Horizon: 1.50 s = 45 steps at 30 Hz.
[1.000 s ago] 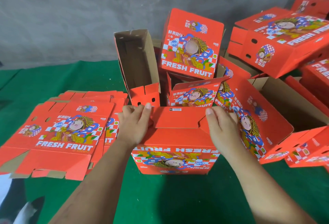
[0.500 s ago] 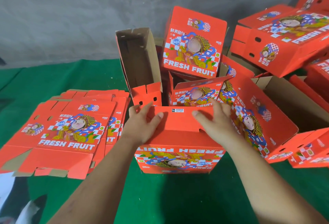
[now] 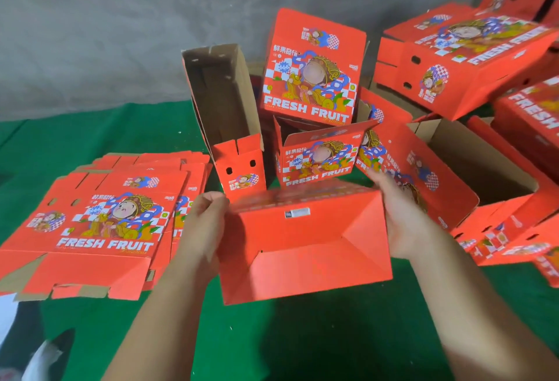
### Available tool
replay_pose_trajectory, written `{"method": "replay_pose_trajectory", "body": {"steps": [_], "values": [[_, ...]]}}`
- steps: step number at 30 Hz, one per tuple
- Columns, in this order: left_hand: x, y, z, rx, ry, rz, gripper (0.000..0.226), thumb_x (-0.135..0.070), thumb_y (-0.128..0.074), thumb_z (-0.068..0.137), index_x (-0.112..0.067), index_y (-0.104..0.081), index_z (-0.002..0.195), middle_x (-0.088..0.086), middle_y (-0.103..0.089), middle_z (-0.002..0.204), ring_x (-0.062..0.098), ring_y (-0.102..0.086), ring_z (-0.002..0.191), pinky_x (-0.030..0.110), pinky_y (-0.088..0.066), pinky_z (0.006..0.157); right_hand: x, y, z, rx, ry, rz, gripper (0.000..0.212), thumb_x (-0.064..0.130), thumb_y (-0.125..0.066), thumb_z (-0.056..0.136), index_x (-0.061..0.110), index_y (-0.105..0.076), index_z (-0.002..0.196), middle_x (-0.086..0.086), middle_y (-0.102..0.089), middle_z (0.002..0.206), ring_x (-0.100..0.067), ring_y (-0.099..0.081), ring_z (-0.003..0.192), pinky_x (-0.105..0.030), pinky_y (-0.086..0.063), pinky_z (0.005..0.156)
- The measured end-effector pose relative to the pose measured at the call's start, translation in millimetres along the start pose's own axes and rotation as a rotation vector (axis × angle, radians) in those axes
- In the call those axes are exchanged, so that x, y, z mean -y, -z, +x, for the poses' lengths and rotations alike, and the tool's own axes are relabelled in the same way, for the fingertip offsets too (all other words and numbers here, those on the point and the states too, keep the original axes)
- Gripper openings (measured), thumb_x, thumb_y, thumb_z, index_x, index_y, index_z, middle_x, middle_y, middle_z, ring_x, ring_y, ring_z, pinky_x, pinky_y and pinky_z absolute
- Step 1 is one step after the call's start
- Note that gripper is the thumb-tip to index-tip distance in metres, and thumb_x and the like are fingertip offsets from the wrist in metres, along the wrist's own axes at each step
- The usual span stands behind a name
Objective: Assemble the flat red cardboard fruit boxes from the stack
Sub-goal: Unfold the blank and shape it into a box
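- Head view is showing a person's two bare hands holding a folded red box (image 3: pixel 305 241) between them, above the green surface (image 3: pixel 302 338).
- The left hand (image 3: pixel 202 226) is gripping the box's left edge, fingers curled near its upper left corner.
- The right hand (image 3: pixel 399 214) is lying flat against the box's right side, with straight fingers reaching past the upper right corner.
- The box is turning its closed bottom toward the camera: plain red flaps are meeting in diagonal folds, and a small white label (image 3: pixel 298 212) is sitting near the top edge.
- The stack of flat boxes (image 3: pixel 99 229) is lying on the green surface to the left of the left hand, printed side up, with "FRESH FRUIT" reading across the top sheet.
- An open box (image 3: pixel 223 105) is standing tilted behind the held box, showing its brown inside.
- More assembled boxes (image 3: pixel 314 69) are piling up behind and to the right, some on their sides, one leaning on another.
- A grey wall (image 3: pixel 121 23) is rising behind the pile.
- A shoe (image 3: pixel 45 356) is showing at the lower left corner.
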<state>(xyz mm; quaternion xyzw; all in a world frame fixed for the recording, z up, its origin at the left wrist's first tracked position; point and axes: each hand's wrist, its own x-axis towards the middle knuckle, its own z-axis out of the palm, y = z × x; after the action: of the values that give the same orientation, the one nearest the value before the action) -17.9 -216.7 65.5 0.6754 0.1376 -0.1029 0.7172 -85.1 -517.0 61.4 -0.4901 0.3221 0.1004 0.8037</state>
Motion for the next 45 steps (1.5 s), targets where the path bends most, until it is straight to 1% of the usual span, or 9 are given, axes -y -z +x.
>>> {"method": "replay_pose_trajectory", "body": {"steps": [6,9,13,24,31,35,40,42,45], "values": [[-0.7,-1.2,-16.0,0.231,-0.283,-0.207,0.064,-0.003,-0.057,0.069,-0.033,-0.064,0.126,-0.006,-0.072,0.128,0.031,-0.068,0.113,0.046,-0.048,0.093,-26.5,28.8,-14.6,0.136,-0.095,0.133,0.06,0.044,-0.099,0.051,0.018,-0.085,0.103,-0.016,-0.075,0.12,-0.036,-0.075,0.106,-0.055,-0.058,0.091],[6.2,4.1,-11.6,0.301,-0.142,-0.131,0.059,-0.018,-0.07,0.076,-0.038,-0.061,0.13,0.001,-0.073,0.128,0.028,-0.073,0.106,0.042,-0.059,0.084,-39.4,33.6,-17.8,0.085,-0.026,0.1,0.085,0.046,-0.099,0.046,0.019,-0.075,0.123,-0.015,-0.075,0.123,-0.035,-0.074,0.108,-0.05,-0.06,0.088],[25.6,6.7,-9.7,0.487,0.05,0.091,0.078,-0.055,-0.088,0.069,-0.025,-0.06,0.135,0.012,-0.076,0.12,0.034,-0.075,0.106,0.052,-0.06,0.091,-39.6,30.9,-25.3,0.029,0.076,-0.009,0.071,0.043,-0.09,0.061,0.024,-0.069,0.127,-0.012,-0.078,0.113,-0.031,-0.078,0.095,-0.043,-0.063,0.068],[21.6,-16.5,-9.1,0.375,-0.329,0.032,0.04,-0.034,-0.077,0.091,-0.034,-0.065,0.129,0.003,-0.077,0.119,0.027,-0.077,0.1,0.033,-0.062,0.07,-11.6,30.7,-31.4,0.096,0.329,0.016,0.071,0.037,-0.078,0.073,0.037,-0.056,0.141,-0.009,-0.075,0.125,-0.036,-0.075,0.105,-0.05,-0.063,0.071],[-9.6,-54.8,2.9,0.285,-0.581,0.152,0.034,-0.013,-0.066,0.102,-0.026,-0.058,0.132,-0.014,-0.074,0.119,0.008,-0.071,0.111,0.025,-0.059,0.087,13.6,20.6,-31.0,0.057,0.701,0.053,0.076,0.014,-0.068,0.08,0.028,-0.044,0.15,-0.016,-0.066,0.137,-0.047,-0.065,0.12,-0.068,-0.054,0.095],[-33.2,-70.3,4.9,0.286,-0.681,0.208,0.035,-0.018,-0.065,0.101,-0.022,-0.054,0.135,-0.009,-0.073,0.124,0.012,-0.068,0.117,0.044,-0.055,0.101,25.4,17.7,-36.0,0.02,0.75,0.11,0.071,0.014,-0.068,0.08,0.023,-0.046,0.148,-0.015,-0.069,0.132,-0.043,-0.068,0.118,-0.057,-0.061,0.086],[-41.7,-78.6,4.5,0.273,-0.692,0.405,0.059,-0.036,-0.065,0.09,-0.021,-0.049,0.144,0.007,-0.064,0.134,0.034,-0.06,0.125,0.061,-0.048,0.104,35.3,18.8,-40.9,-0.057,0.846,0.122,0.068,0.012,-0.069,0.082,0.026,-0.049,0.145,-0.016,-0.067,0.134,-0.047,-0.064,0.121,-0.065,-0.057,0.093],[-38.6,-81.8,1.3,0.215,-0.7,0.545,0.066,-0.037,-0.069,0.092,-0.021,-0.047,0.151,0.01,-0.055,0.146,0.031,-0.046,0.139,0.056,-0.036,0.115,39.9,19.3,-44.2,-0.117,0.939,0.132,0.078,0.011,-0.072,0.082,0.03,-0.041,0.152,-0.009,-0.067,0.136,-0.038,-0.067,0.12,-0.052,-0.061,0.085],[-32.3,-86.3,-5.7,0.193,-0.71,0.602,0.062,-0.024,-0.073,0.096,-0.02,-0.047,0.152,0.005,-0.045,0.152,0.02,-0.034,0.147,0.041,-0.025,0.124,50.0,29.0,-49.6,-0.264,1.151,0.018,0.097,0.017,-0.079,0.083,0.034,-0.024,0.16,0.002,-0.058,0.148,-0.026,-0.059,0.135,-0.052,-0.054,0.102]]}}
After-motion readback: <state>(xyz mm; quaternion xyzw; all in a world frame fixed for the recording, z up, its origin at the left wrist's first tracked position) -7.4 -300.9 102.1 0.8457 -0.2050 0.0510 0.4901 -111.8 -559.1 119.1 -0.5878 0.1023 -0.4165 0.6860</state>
